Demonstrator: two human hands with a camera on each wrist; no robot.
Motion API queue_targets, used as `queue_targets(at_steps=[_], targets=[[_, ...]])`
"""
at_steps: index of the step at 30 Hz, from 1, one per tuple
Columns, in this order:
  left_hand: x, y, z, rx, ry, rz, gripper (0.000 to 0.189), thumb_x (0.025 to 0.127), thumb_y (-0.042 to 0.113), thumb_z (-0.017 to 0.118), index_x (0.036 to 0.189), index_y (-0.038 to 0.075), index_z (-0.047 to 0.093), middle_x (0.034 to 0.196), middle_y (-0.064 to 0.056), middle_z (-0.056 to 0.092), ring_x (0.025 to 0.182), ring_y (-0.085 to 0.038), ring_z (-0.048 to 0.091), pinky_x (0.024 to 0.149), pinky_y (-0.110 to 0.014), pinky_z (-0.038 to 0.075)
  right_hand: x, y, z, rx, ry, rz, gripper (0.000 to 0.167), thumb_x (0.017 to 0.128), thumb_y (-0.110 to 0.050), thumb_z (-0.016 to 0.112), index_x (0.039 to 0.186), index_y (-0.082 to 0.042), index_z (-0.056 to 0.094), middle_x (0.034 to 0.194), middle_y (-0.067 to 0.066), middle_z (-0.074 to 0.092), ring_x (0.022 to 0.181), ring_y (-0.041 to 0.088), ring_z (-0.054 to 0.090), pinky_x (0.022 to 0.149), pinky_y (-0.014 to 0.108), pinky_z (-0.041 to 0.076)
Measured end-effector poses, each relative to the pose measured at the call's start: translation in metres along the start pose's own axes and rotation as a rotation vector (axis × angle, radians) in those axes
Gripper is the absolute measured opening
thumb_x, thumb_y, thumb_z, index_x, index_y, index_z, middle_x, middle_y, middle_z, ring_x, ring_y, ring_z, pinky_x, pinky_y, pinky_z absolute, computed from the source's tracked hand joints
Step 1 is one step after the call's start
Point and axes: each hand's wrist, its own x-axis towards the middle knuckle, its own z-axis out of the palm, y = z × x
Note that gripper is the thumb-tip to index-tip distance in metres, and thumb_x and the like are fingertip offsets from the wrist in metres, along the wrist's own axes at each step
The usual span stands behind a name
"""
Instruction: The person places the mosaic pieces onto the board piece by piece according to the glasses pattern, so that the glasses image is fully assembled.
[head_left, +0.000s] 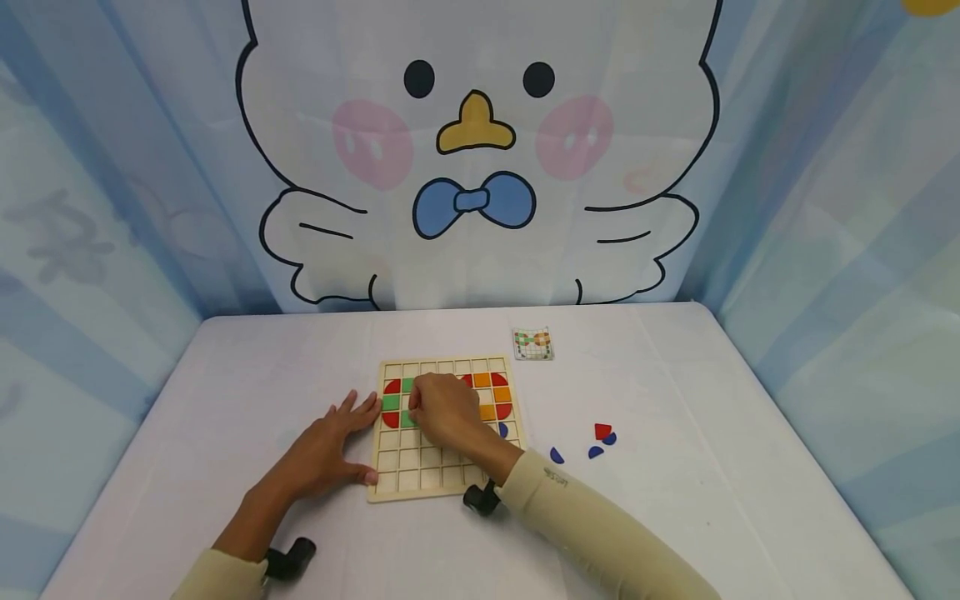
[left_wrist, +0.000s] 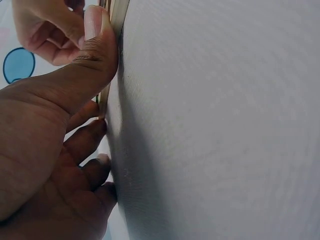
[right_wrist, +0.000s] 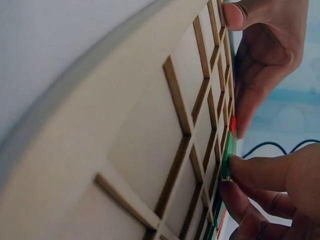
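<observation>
My right hand [head_left: 450, 408] is over the left half of a wooden grid board [head_left: 405, 461], its fingers curled. In the right wrist view its thumb and index finger pinch at a green tile [right_wrist: 228, 150] at board level. My left hand [head_left: 324, 450] rests along the board's left side with fingers spread, the thumb and fingertips at the edge. At the board's left, red rounded pieces [head_left: 391, 420] and green squares [head_left: 391, 402] sit in cells. On the right are orange squares [head_left: 482, 380], red pieces [head_left: 504, 411] and a blue half-round piece [head_left: 503, 430]. My right hand hides the middle cells.
A small pattern card [head_left: 533, 343] lies behind the board's right corner. To the right, a red piece [head_left: 603, 432] and several blue half-round pieces [head_left: 557, 456] lie loose on the white tabletop [head_left: 675, 508]. A printed curtain [head_left: 480, 267] hangs behind the table.
</observation>
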Motion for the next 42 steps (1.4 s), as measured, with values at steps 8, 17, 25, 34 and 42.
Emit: queue_targets(at_steps=[8,17,25,34,42], targets=[[0.001,-0.001,0.001,0.01,0.002,-0.004,0.116,0.07,0.046,0.096,0.166,0.015,0.037,0.174,-0.012,0.03,0.16,-0.055,0.019,0.123,-0.077,0.025,-0.002,0.002,-0.002,-0.006,-0.01,-0.004,0.008,0.094,-0.022,0.083,0.094,-0.02,0.075,0.081,-0.008,0.067,0.076,0.011,0.059,0.066,0.029,0.047],[0.001,-0.001,0.003,0.026,0.005,-0.016,0.117,0.071,0.047,0.095,0.166,0.017,0.036,0.175,-0.012,0.03,0.16,-0.056,0.019,0.123,-0.077,0.025,-0.026,0.015,-0.02,0.08,0.019,0.001,0.012,0.091,-0.019,0.084,0.101,-0.019,0.077,0.086,-0.005,0.07,0.078,0.012,0.061,0.065,0.029,0.047],[0.001,0.001,0.003,0.027,0.01,-0.018,0.117,0.071,0.045,0.096,0.166,0.016,0.036,0.175,-0.011,0.03,0.162,-0.052,0.018,0.124,-0.075,0.024,-0.051,0.038,-0.042,0.105,0.051,0.057,0.015,0.091,-0.021,0.085,0.103,-0.019,0.076,0.083,-0.007,0.068,0.077,0.013,0.061,0.065,0.03,0.048],[0.0,-0.001,0.002,0.023,0.015,-0.007,0.116,0.071,0.045,0.096,0.166,0.015,0.036,0.174,-0.012,0.03,0.163,-0.05,0.018,0.125,-0.075,0.024,-0.075,0.072,-0.066,0.068,0.134,0.208,0.016,0.09,-0.022,0.086,0.103,-0.021,0.078,0.083,-0.006,0.068,0.08,0.018,0.057,0.062,0.03,0.045],[0.001,-0.002,0.004,0.013,0.017,-0.011,0.116,0.07,0.044,0.097,0.166,0.015,0.037,0.174,-0.011,0.031,0.163,-0.049,0.018,0.125,-0.075,0.023,-0.099,0.114,-0.089,0.025,0.182,0.349,0.02,0.091,-0.023,0.085,0.108,-0.017,0.077,0.086,-0.002,0.07,0.08,0.02,0.058,0.062,0.03,0.045]])
